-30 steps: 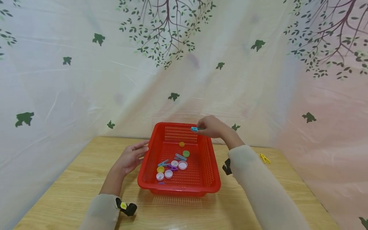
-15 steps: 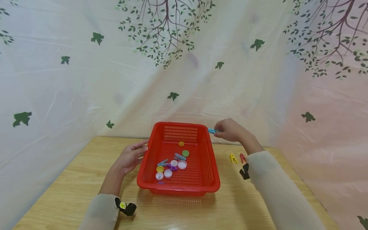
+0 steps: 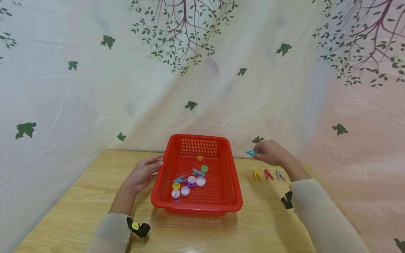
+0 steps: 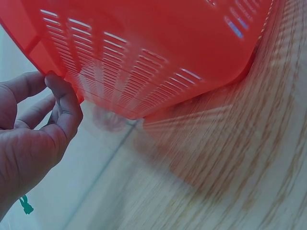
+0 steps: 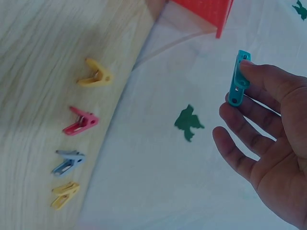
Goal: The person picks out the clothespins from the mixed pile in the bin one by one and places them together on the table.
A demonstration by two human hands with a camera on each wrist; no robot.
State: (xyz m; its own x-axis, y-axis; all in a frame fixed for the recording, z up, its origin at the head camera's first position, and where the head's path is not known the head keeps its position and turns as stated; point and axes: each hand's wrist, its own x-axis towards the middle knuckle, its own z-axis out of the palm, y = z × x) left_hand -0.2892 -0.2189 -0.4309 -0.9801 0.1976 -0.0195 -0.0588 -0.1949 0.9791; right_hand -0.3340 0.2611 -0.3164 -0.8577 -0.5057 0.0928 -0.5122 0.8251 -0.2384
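Observation:
My right hand [image 3: 274, 153] pinches a turquoise clothespin [image 3: 252, 153] between thumb and forefinger, above the table right of the basket. In the right wrist view this clothespin [image 5: 238, 81] is held by its side, the other fingers loosely bent. Below the hand, a yellow clothespin [image 3: 257, 174], a red clothespin [image 3: 268, 174] and a grey-blue clothespin [image 3: 280, 175] lie in a row; the right wrist view adds another yellow clothespin [image 5: 64, 195]. My left hand [image 3: 145, 173] grips the left rim of the red plastic basket [image 3: 234, 207], its bent fingers [image 4: 67, 103] at the rim.
Inside the basket lie light-blue clothespins [image 3: 198, 172], a purple clothespin [image 3: 190, 184] and several bottle caps [image 3: 200, 181], white, yellow, green and orange. A wooden table [image 3: 79, 196] bears the basket. Behind it hangs a pale curtain [image 3: 152, 105] with leaf prints.
My right hand has carried the turquoise clothespin from over the basket's back right rim to the right, above the table, uncovering the clothespin row. The left hand and basket stay put.

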